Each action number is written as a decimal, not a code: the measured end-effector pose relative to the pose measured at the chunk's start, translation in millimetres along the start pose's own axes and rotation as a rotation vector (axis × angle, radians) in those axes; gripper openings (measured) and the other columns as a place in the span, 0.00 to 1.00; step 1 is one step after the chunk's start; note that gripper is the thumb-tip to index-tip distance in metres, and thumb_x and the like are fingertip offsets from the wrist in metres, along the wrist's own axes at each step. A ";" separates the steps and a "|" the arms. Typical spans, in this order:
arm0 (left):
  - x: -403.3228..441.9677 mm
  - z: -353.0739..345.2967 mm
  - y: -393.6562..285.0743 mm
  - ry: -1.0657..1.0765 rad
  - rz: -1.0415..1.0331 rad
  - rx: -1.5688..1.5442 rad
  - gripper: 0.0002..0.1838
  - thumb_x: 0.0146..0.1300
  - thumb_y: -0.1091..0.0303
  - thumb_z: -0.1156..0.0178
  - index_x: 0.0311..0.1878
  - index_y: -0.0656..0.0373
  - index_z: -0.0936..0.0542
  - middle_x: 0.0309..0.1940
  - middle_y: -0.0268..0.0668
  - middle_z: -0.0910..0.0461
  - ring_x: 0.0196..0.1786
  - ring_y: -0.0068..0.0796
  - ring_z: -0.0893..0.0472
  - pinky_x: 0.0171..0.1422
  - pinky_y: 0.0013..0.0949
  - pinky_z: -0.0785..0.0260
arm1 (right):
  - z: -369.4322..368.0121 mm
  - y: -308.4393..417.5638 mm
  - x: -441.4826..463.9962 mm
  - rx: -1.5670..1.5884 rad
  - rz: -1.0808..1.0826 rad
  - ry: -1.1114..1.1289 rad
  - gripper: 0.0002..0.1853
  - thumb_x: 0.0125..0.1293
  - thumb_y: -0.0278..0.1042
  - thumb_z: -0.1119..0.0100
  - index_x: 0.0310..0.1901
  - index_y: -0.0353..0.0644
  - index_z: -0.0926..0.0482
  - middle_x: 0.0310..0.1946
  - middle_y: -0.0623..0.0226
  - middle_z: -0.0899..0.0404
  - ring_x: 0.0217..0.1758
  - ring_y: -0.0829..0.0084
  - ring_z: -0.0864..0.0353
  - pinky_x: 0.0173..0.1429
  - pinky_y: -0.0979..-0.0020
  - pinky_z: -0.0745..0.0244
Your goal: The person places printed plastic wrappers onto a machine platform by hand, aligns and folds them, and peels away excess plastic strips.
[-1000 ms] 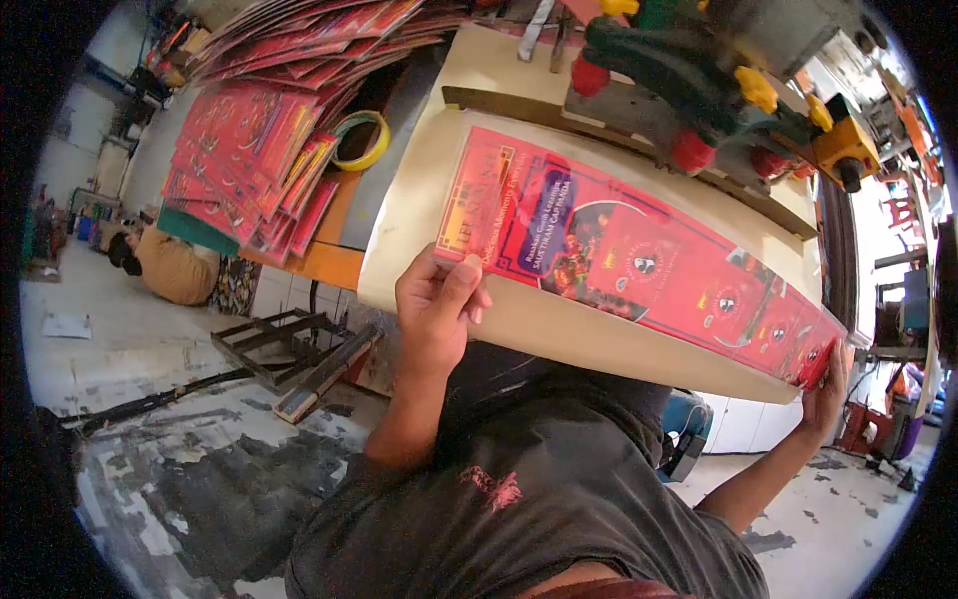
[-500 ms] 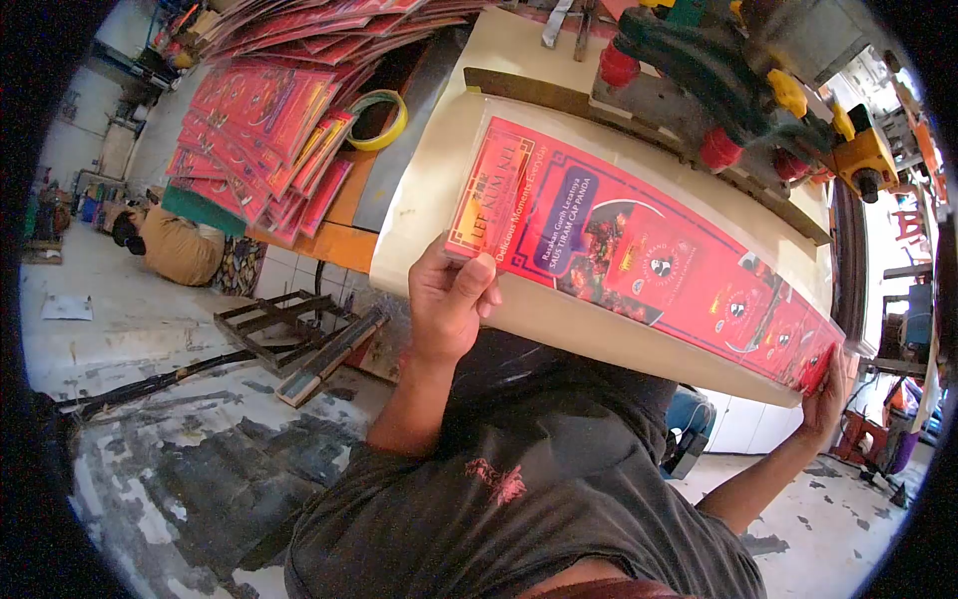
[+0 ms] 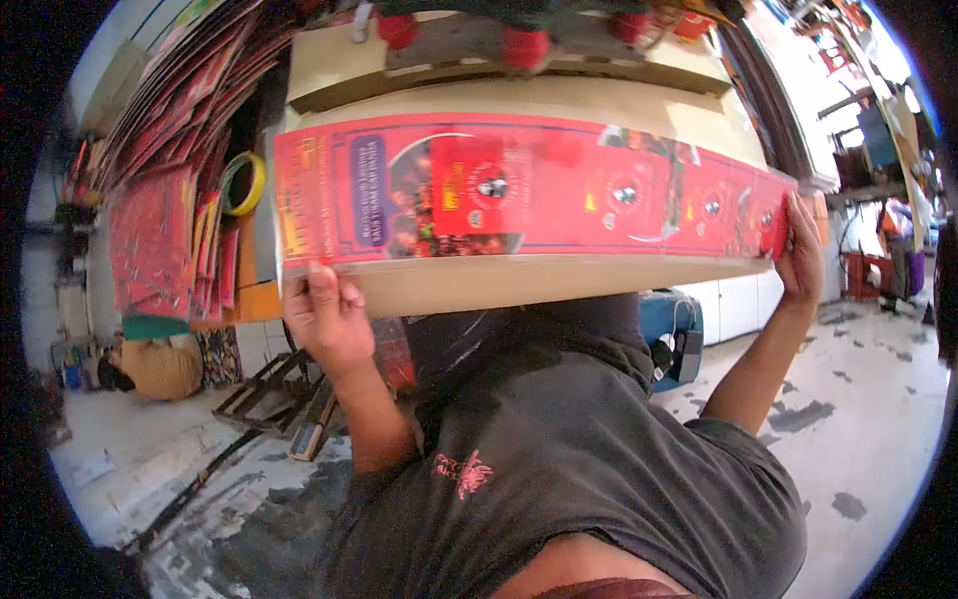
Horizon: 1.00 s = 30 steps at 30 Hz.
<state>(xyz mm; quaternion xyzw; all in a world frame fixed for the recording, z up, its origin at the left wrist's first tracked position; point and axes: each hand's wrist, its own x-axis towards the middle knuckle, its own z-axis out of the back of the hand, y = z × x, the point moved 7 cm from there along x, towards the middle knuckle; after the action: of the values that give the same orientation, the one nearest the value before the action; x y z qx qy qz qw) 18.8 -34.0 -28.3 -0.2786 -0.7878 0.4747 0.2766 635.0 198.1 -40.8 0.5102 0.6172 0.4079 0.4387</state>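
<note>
A long red printed advertising sheet [image 3: 569, 200] with a glossy surface stretches across the middle of the head view, its printing partly blurred. At its left end, my left hand [image 3: 327, 317] pinches the lower corner between thumb and fingers. My right hand [image 3: 801, 255] grips the opposite end, thumb inside the edge. Beneath the sheet lies a cream work surface [image 3: 519, 285], whose front part shows below it. I cannot tell how much of the sheet rests on that surface.
A dark metal bar [image 3: 339, 92] runs along the back, with red round parts [image 3: 526, 48] of a machine above. At left are a pile of red printed panels [image 3: 150, 235] and a yellow tape roll [image 3: 242, 184]. A person [image 3: 163, 369] is low at far left.
My view has turned, so the sheet and work surface now run nearly level instead of slanting down to the right. Both hands keep hold of the sheet's ends.
</note>
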 end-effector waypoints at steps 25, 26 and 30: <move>57.4 61.1 -40.6 -0.097 0.060 0.448 0.13 0.77 0.58 0.36 0.53 0.57 0.22 0.40 0.28 0.16 0.37 0.14 0.21 0.36 0.23 0.31 | -123.4 19.9 1.6 -0.472 0.245 0.172 0.20 0.80 0.46 0.40 0.59 0.36 0.19 0.44 0.74 0.16 0.44 0.85 0.22 0.47 0.77 0.25; 58.6 65.2 -40.5 -0.133 0.056 0.466 0.13 0.77 0.58 0.36 0.53 0.57 0.22 0.41 0.29 0.16 0.39 0.15 0.21 0.38 0.23 0.29 | -124.3 18.2 2.6 -0.476 0.242 0.178 0.20 0.80 0.46 0.40 0.59 0.36 0.19 0.44 0.74 0.16 0.44 0.85 0.22 0.47 0.77 0.25; 72.9 76.4 -31.2 -0.024 0.022 0.475 0.12 0.79 0.59 0.38 0.52 0.58 0.23 0.45 0.29 0.18 0.45 0.20 0.20 0.51 0.28 0.26 | -127.1 17.9 -0.2 -0.493 0.229 0.112 0.17 0.78 0.42 0.37 0.57 0.36 0.19 0.41 0.71 0.15 0.40 0.84 0.19 0.44 0.77 0.23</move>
<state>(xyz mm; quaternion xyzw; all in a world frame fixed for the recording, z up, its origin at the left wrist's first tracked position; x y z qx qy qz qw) -90.6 -40.5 -17.9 -0.2086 -0.6540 0.6530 0.3200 518.2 193.4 12.1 0.4311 0.4610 0.6202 0.4657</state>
